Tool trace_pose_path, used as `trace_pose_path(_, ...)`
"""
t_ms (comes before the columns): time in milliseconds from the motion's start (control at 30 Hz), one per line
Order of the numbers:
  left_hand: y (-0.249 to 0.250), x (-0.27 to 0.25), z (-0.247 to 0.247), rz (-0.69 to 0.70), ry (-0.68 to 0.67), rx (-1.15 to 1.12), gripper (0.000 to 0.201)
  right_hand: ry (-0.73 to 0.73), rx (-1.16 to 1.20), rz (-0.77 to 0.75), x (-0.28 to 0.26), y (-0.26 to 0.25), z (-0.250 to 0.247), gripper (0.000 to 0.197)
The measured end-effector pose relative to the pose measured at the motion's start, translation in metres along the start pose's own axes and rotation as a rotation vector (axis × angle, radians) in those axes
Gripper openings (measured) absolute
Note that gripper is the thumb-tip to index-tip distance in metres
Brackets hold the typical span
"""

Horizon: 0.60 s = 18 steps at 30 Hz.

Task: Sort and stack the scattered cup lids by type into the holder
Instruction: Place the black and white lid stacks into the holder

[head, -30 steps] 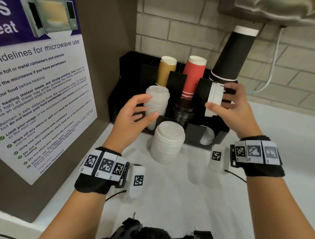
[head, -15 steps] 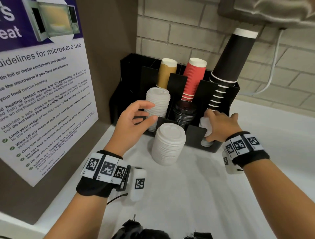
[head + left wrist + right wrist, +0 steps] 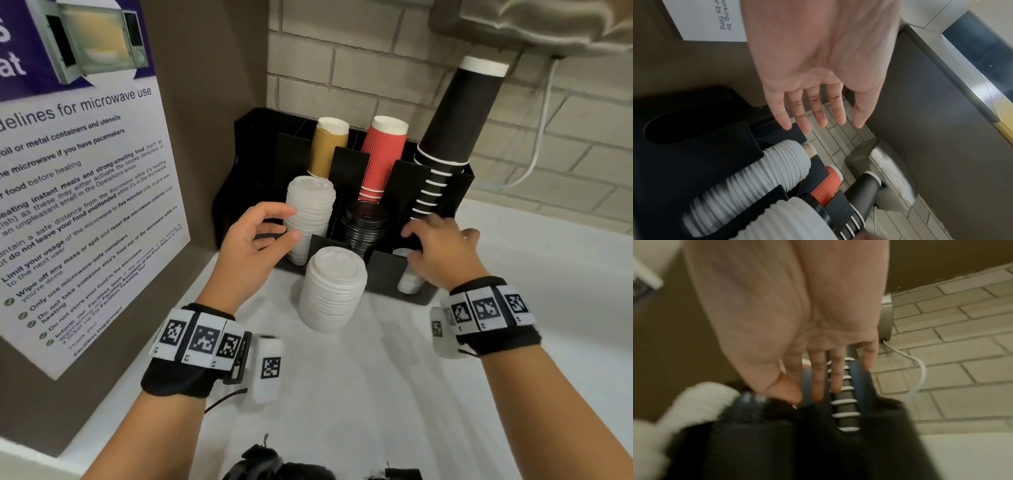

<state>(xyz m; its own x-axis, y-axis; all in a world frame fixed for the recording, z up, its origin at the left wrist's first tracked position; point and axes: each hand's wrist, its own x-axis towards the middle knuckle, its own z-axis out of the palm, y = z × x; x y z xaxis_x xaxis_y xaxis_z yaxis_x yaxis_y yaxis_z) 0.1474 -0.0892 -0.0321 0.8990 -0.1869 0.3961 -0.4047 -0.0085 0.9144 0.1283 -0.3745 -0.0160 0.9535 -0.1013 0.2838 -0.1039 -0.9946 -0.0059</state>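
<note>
A black compartment holder [image 3: 388, 274] stands against the brick wall. Its front left slot holds a stack of white lids [image 3: 310, 219], the middle slot black lids [image 3: 364, 226], and the right slot a short stack of white lids [image 3: 409, 279]. Another stack of white lids [image 3: 334, 287] stands loose on the counter in front of the holder. My left hand [image 3: 274, 229] hovers open beside the left stack, fingers straight [image 3: 824, 125] and holding nothing. My right hand [image 3: 435, 246] lies over the right slot with its fingers extended [image 3: 818, 386] and nothing gripped.
Tan cups [image 3: 329, 150], red cups [image 3: 380, 157] and a tall tilted stack of black cups [image 3: 455, 120] fill the holder's back slots. A poster panel [image 3: 85, 205] walls off the left. A white cable [image 3: 534, 144] hangs at the right. The white counter [image 3: 376, 394] stretches towards me.
My right hand carried a stack of white lids down from in front of the black cups into the right front slot and let go. The left hand barely moved.
</note>
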Motion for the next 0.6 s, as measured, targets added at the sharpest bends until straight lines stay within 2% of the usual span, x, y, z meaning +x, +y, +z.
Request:
trace_pose_path(67,0.000,0.000,0.000,-0.005,0.000,-0.002,0.027,0.089,0.391,-0.098,-0.004,-0.019,-0.009,0.024)
trace_pose_path(133,0.000,0.000,0.000,-0.008,-0.005,-0.001,0.027,0.000,0.607,-0.186,-0.011,-0.043,-0.011,0.023)
trace_pose_path(200,0.000,-0.001,0.000,-0.009,-0.006,0.000,0.026,-0.136,0.639,-0.211,-0.017,-0.063,-0.004,0.037)
trace_pose_path(267,-0.001,-0.002,-0.001,-0.013,-0.005,0.001,0.026,-0.205,0.612,-0.212,-0.021,-0.075,0.007,0.051)
trace_pose_path(367,-0.002,-0.003,-0.002,-0.016,-0.003,-0.003,0.026,-0.206,0.584,-0.193,-0.023,-0.085,0.018,0.061)
trace_pose_path(600,-0.002,-0.002,-0.002,-0.013,-0.001,-0.001,0.026,-0.174,0.579,-0.169,-0.018,-0.091,0.025,0.059)
